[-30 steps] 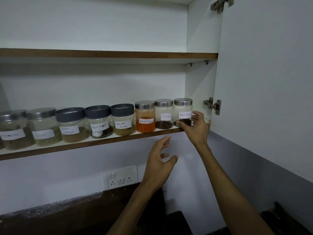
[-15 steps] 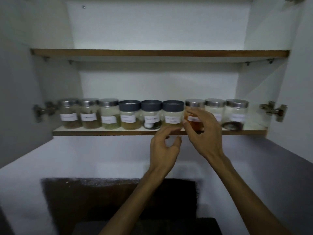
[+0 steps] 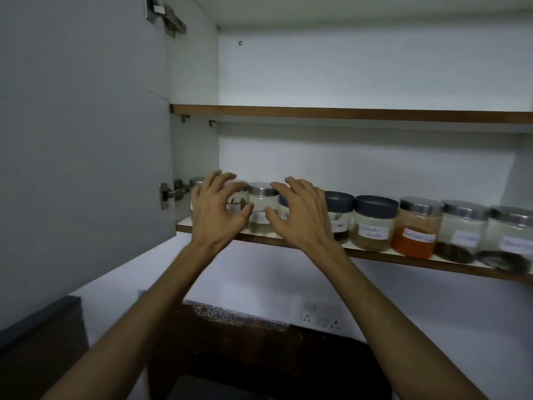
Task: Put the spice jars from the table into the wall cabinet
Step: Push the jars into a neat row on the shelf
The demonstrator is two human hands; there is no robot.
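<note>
Several labelled spice jars stand in a row on the lower shelf (image 3: 403,256) of the open wall cabinet. Steel-lidded jars sit at the left end, among them one (image 3: 261,207) framed between my hands. Dark-lidded jars (image 3: 375,222) follow, then an orange-powder jar (image 3: 416,230) and two more steel-lidded jars (image 3: 461,232) at the right. My left hand (image 3: 217,210) and my right hand (image 3: 300,213) hover in front of the left jars with fingers spread and loosely curved, holding nothing. They hide parts of the jars behind them.
The left cabinet door (image 3: 83,140) stands open, its hinge (image 3: 170,193) close to my left hand. The upper shelf (image 3: 346,114) carries nothing in view. Below are a white wall, a socket plate (image 3: 321,317) and a dark counter (image 3: 245,356).
My view and both hands have swept from the right end of the row to the left end. My right hand let go of the rightmost jar and now hovers by the left jars.
</note>
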